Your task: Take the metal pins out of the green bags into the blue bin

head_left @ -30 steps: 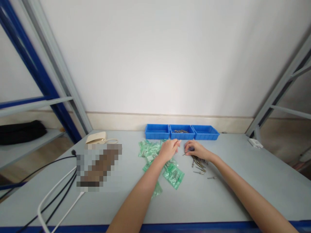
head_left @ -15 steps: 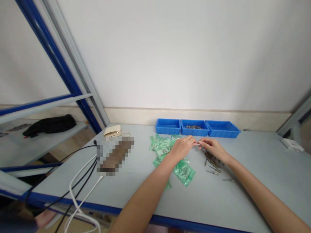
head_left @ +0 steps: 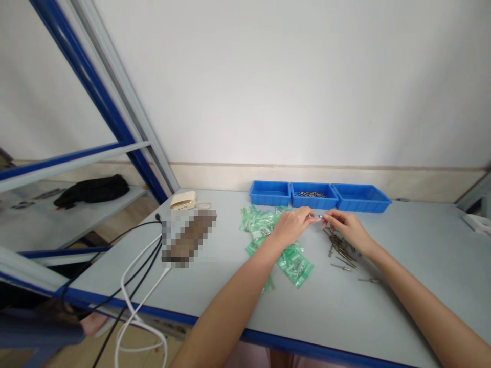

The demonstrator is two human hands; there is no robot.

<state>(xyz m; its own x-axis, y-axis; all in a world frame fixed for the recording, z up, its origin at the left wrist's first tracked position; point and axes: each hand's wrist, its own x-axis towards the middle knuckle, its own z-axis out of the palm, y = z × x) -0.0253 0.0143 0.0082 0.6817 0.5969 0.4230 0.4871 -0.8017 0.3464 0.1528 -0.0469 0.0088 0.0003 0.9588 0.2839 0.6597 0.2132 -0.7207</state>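
Note:
Both my hands meet over the table in front of the blue bins, fingertips pinched around a slim metal pin [head_left: 320, 216]. My left hand [head_left: 294, 224] closes on its left end. My right hand [head_left: 347, 229] pinches its right end between thumb and forefinger. Beneath my right hand lies a loose pile of metal pins [head_left: 341, 248], some brassy and some silvery, each with a thin shaft. Several green-tinted plastic bags [head_left: 294, 265] with small metal and whitish parts inside lie under and around my left hand.
Three blue bins stand along the wall: a left bin [head_left: 270, 200], a middle bin [head_left: 316, 201] with metal pins inside, and a right bin [head_left: 362, 205]. A cream box [head_left: 183, 200], a blurred-out object [head_left: 190, 237] and cables [head_left: 128, 286] lie left. Someone's arm [head_left: 94, 323] shows lower left.
The view has shifted slightly, so the table contents appear a little further right and higher. My hands stay together at the pin, with a slightly wider gap between their fingertips.

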